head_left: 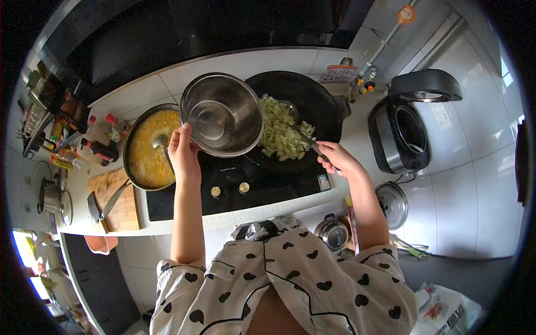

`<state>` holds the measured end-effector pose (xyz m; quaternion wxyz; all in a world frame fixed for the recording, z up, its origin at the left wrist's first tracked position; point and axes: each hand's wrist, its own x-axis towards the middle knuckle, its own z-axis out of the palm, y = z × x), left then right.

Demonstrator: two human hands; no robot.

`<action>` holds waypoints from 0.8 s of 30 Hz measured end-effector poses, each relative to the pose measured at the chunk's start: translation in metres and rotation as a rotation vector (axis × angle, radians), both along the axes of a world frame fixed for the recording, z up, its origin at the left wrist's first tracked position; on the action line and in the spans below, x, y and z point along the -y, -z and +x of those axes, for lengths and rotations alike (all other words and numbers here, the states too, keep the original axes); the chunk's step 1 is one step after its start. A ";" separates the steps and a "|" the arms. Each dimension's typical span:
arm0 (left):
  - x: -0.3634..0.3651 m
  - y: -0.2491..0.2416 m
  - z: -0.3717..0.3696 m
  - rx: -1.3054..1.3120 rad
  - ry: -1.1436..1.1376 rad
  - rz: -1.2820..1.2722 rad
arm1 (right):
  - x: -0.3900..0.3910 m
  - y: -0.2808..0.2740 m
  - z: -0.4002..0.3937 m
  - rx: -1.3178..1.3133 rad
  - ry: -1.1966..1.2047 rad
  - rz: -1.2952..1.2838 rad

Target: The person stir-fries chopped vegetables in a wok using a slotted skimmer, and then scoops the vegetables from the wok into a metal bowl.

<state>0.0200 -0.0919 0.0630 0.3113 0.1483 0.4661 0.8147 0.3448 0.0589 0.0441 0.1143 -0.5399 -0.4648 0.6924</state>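
My left hand grips the rim of a steel bowl, which is tilted beside the wok and shows only a shiny inside. In my right hand is the dark handle of a spatula, its head partly hidden among pale green chopped vegetables. They lie in the left part of a large black wok on the cooktop. Left of the bowl stands a pan of yellow soup with a ladle in it.
A cutting board with a knife lies at the counter's left, below several bottles. At right an open rice cooker stands near a gas pipe. Two cooktop knobs face me. Below is a lidded pot.
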 end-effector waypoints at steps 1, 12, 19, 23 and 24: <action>0.000 0.001 -0.001 -0.004 0.012 0.011 | -0.001 0.002 0.001 -0.050 0.025 -0.034; -0.004 0.004 0.000 0.001 0.014 -0.043 | 0.016 -0.018 0.030 -0.311 0.132 -0.099; -0.009 -0.003 0.007 0.009 -0.005 -0.048 | 0.032 -0.040 0.037 -0.343 0.181 -0.045; -0.010 0.003 0.005 0.003 0.016 -0.038 | 0.036 -0.057 0.037 -0.344 0.141 0.031; -0.010 0.006 0.003 -0.004 0.022 -0.033 | 0.039 -0.062 0.036 -0.350 0.141 0.046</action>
